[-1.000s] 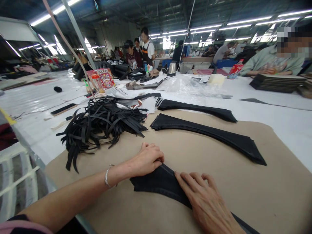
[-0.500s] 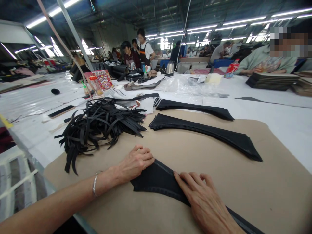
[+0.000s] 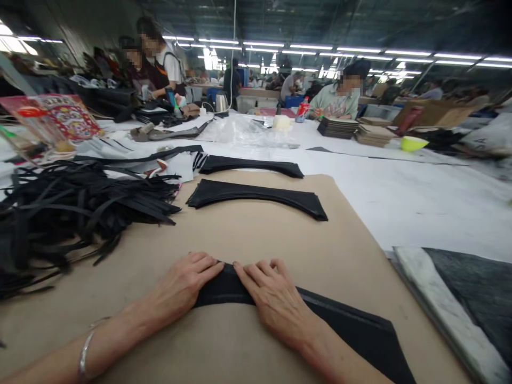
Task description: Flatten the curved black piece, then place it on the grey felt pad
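The left hand (image 3: 192, 280), half-curled, and the right hand (image 3: 272, 298), loosely bent, press the black panel (image 3: 360, 325) at the brown sheet's (image 3: 256, 234) near side; whether either grip pinches it cannot be told, and uneven pressure could skew its far edge.

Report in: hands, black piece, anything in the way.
Left hand, right hand on black piece. Piece on tan mat. Black strips left, apart from piece.
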Motion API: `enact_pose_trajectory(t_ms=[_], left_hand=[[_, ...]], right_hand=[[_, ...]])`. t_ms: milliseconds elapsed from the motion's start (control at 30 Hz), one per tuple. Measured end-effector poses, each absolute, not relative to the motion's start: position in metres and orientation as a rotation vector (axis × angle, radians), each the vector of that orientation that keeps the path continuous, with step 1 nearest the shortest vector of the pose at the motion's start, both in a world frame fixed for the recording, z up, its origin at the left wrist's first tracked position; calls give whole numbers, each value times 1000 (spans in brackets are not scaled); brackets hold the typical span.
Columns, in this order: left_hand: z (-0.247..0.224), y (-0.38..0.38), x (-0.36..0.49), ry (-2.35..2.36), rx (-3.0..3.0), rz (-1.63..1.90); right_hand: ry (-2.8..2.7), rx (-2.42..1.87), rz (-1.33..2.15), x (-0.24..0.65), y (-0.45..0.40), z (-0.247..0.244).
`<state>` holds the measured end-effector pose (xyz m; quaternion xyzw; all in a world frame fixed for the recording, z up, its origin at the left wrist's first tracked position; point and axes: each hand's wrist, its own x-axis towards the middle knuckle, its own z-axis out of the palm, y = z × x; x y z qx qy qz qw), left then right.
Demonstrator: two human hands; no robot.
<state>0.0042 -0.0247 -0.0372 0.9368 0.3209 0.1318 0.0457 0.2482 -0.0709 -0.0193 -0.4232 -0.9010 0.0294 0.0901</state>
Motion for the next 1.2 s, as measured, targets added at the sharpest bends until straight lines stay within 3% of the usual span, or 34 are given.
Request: enact_pose_trajectory(t_ms=[400,733,1200], left_hand=[[-36,-26,5,994,2931,423],[-44,-27,2,985,3038,606],[-38,-26,-1,931,3130,575]], right_hand=[[-2531,-1466,198,290,-104,-19],[-2313,-1769,-108,390,-174,-36],[-2312,-1936,-274,438,-206,-37]])
